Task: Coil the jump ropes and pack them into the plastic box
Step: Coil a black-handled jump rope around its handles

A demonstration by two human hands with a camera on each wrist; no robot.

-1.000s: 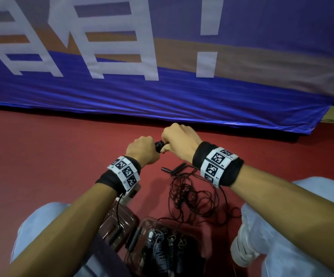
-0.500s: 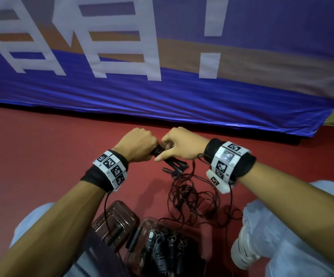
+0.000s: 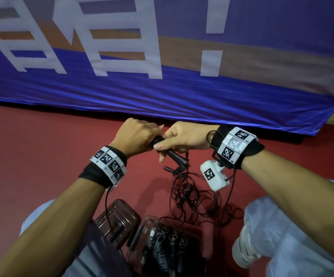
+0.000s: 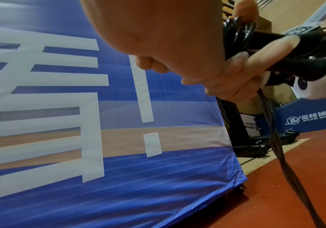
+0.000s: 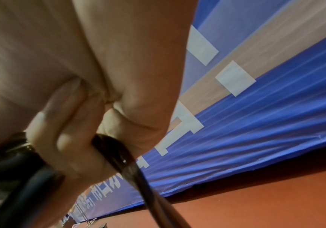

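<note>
the left hand (image 3: 136,136) was fisted around a small bundle of black rope loops (image 4: 238,29), and the right hand (image 3: 184,139) met it, fingers curled round the black jump rope handles (image 3: 177,157) that angled down from the grip. both hands were clamped on the same jump rope, knuckles nearly touching, above the red floor (image 3: 42,156). from them the loose cord (image 3: 194,198) dropped into a tangle on the floor between the knees. nearer the body lay the clear plastic box (image 3: 162,222), already holding several coiled ropes, with its lid (image 3: 122,212) just beside it on the left. the step looked like winding cord around the handles, mid-coil. next would call for feeding the slack up without snagging the tangle, then securing the end before packing. a blue banner (image 3: 162,100) hung behind.
</note>
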